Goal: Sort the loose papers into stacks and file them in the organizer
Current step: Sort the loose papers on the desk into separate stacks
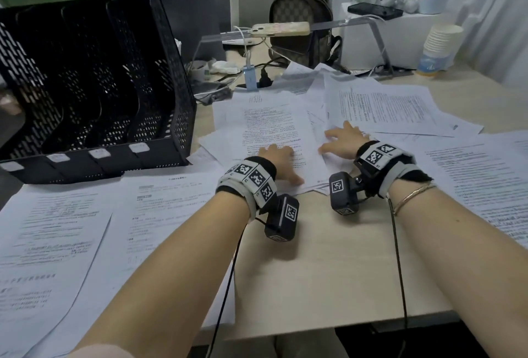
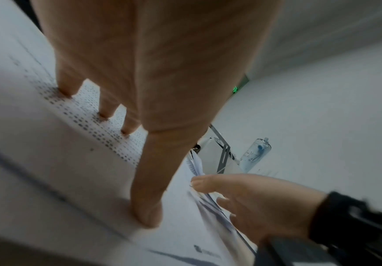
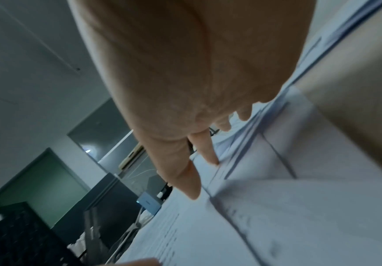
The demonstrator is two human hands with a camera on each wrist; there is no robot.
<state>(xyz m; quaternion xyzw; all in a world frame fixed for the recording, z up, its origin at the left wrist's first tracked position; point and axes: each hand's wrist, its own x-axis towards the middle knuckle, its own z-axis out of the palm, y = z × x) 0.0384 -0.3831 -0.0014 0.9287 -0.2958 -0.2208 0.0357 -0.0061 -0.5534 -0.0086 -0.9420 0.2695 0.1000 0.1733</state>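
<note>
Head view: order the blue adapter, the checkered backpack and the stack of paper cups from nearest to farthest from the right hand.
From the right hand:
1. Blue adapter, just beyond the papers, to the hand's left.
2. Checkered backpack, farther back against the partition.
3. Stack of paper cups, far right corner of the desk.
The backpack and cups are fairly close to call.

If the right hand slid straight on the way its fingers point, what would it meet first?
Most likely more loose papers: the right hand lies flat on the pile, fingers pointing up-left across overlapping sheets. Beyond them stands the backpack; depth is unclear.
</note>
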